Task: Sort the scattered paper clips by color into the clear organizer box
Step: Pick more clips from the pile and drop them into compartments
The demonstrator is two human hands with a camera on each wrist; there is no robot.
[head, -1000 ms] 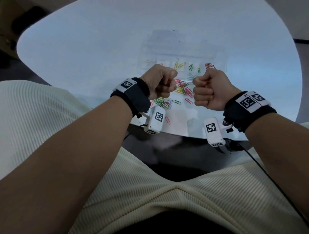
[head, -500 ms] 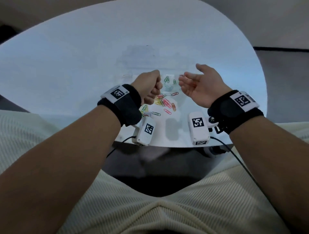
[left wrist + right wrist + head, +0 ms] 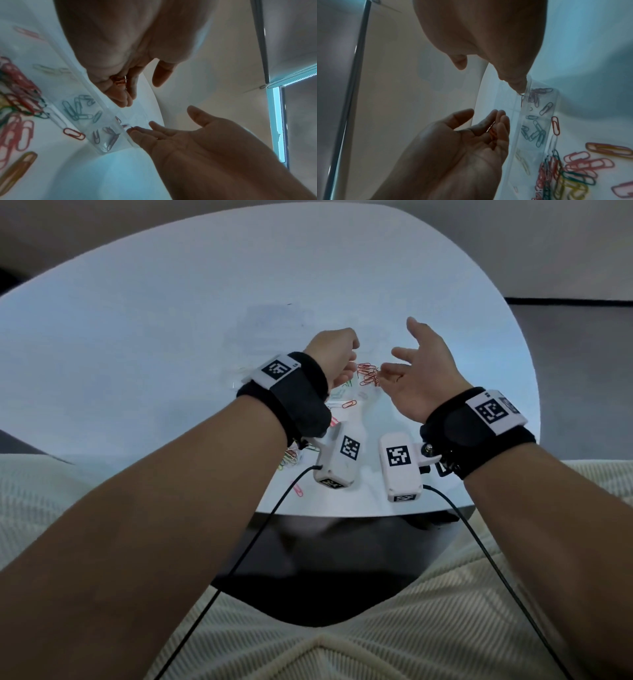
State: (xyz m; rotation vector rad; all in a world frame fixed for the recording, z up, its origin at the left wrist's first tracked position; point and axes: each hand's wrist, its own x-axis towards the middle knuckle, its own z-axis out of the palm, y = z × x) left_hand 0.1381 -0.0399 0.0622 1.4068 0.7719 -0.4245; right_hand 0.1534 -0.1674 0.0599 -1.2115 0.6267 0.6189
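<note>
My left hand hovers over the clear organizer box, its fingers curled round a few red paper clips, which also show in its cupped fingers in the right wrist view. My right hand is open beside it, palm turned inward, fingertips at the box's rim. Red clips lie in the box between the two hands. Green clips fill another compartment, and dark red ones the end one. The scattered mixed pile lies on the table in front of the box.
The white round table carries everything; its near edge is just below my wrists. Loose clips lie under my left wrist near that edge. A single red clip and an orange one lie apart from the pile. Camera cables hang from both wrists.
Both hands were fists a second ago. The right hand has opened, and both hands have moved forward over the box. The left hand's fingers have loosened but still hold clips.
</note>
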